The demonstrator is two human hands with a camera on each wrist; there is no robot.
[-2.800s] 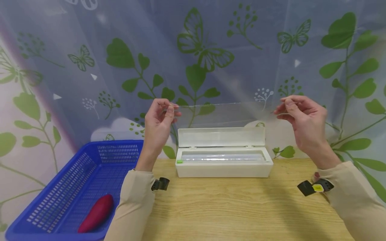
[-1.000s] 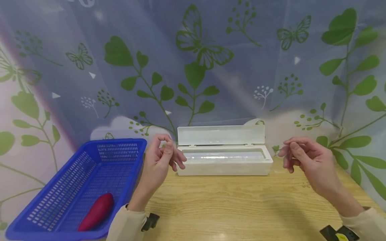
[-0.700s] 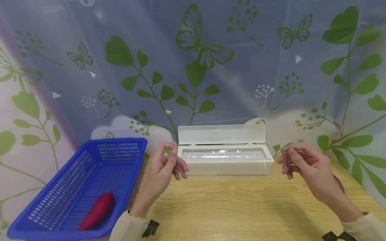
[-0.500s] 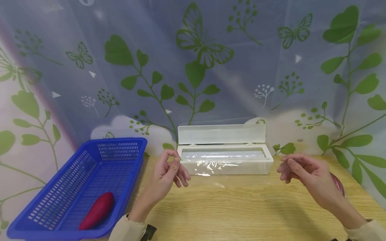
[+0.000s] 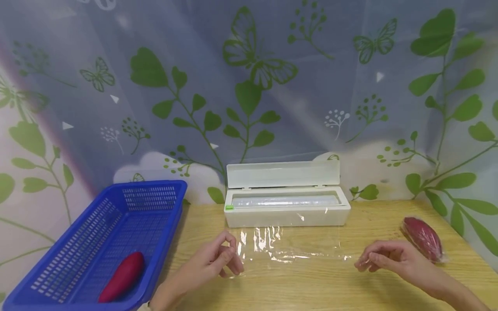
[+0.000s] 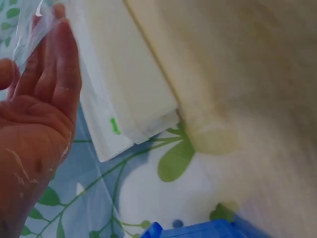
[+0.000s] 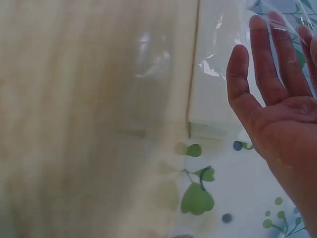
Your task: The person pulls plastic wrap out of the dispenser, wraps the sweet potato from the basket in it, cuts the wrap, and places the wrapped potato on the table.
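A sheet of clear cling film (image 5: 278,255) is stretched between my hands low over the table, glinting in the light. My left hand (image 5: 218,259) pinches its left corner between thumb and fingers. At the opposite corner my right hand (image 5: 398,259) pinches the film the same way. Behind the sheet stands a white cling film dispenser (image 5: 288,218), lid raised, with the film roll (image 5: 285,201) inside and a green slider (image 5: 229,207) at its left end. Both wrist views show film around the fingers, such as the film (image 7: 213,67) beside my right fingers.
On the left stands a blue plastic basket (image 5: 180,203) with a dark red sweet potato (image 5: 123,276) in it. A second sweet potato (image 5: 423,239), wrapped in film, lies on the wooden table (image 5: 303,285) just beyond my right hand. A patterned curtain (image 5: 175,142) hangs behind.
Both hands have come down and toward me from above the dispenser, bringing the film sheet low over the table. The wrapped sweet potato has come into full view from behind my right hand.
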